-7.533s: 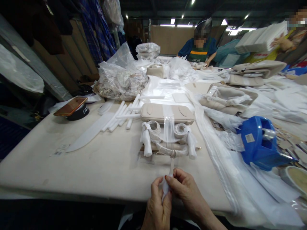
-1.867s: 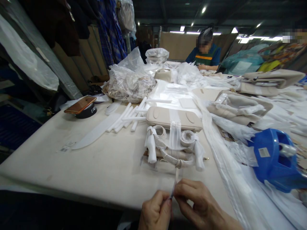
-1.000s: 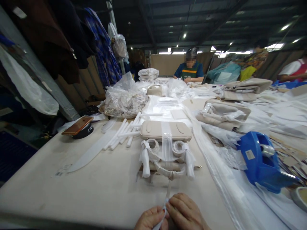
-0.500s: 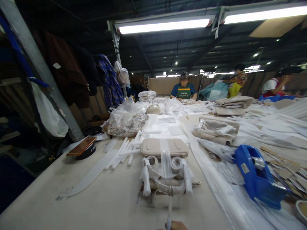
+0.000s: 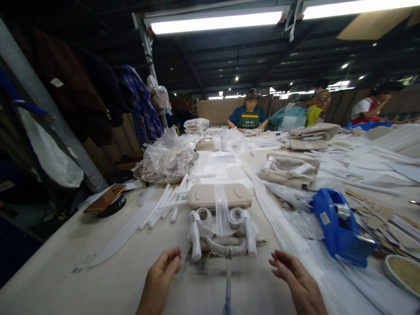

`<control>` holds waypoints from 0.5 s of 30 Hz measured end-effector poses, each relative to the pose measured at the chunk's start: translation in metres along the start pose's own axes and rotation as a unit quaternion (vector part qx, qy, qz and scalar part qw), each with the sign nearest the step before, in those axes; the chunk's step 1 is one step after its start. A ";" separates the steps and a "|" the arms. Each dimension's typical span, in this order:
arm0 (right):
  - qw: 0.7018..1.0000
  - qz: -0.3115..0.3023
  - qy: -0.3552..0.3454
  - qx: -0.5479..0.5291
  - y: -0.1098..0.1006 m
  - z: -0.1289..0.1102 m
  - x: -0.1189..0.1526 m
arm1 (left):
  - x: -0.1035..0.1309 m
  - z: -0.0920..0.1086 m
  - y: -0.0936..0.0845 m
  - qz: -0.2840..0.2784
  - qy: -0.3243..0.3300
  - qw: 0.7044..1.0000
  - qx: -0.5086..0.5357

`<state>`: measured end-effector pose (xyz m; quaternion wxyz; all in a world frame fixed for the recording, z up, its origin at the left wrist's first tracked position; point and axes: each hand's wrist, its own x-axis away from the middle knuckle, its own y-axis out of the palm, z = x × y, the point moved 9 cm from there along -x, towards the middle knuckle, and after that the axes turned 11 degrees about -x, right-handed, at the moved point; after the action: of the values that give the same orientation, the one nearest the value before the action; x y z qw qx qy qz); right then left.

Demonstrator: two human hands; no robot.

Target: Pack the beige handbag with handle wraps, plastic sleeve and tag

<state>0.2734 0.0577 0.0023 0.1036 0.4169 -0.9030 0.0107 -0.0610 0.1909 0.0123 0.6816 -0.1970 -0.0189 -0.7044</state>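
Note:
A beige handbag (image 5: 219, 195) lies on the table in front of me, a clear film band around its middle. Its handle (image 5: 226, 248) and rolled straps are wrapped in white packing material. From the handle a narrow pale strip (image 5: 227, 280) runs toward me. On the left of the bag, my left hand (image 5: 163, 273) hovers with fingers bent and nothing in it. My right hand (image 5: 294, 276) is on the other side, fingers loosely curved and apart from the thumb, also holding nothing. Neither hand touches the bag.
A blue tape dispenser (image 5: 339, 227) and a bowl (image 5: 402, 273) stand at right. White foam tubes (image 5: 164, 205) and a phone (image 5: 105, 199) on a round black object lie left. Plastic-wrapped pieces (image 5: 167, 159) and another beige bag (image 5: 288, 170) lie farther back. A co-worker (image 5: 248, 118) sits opposite.
Only one hand showed at the bottom edge, by the strip. Now both hands are raised on either side of the bag, and the strip hangs free. The view has shifted slightly.

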 end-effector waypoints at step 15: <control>0.980 -0.091 0.152 0.095 0.078 -0.019 -0.117 | -0.105 0.038 0.070 -0.164 -0.153 0.974 0.028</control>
<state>0.2922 0.1985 0.0031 0.2003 0.4990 -0.8297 0.1499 0.0154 0.2970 -0.0014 0.5508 -0.2773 -0.1747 -0.7676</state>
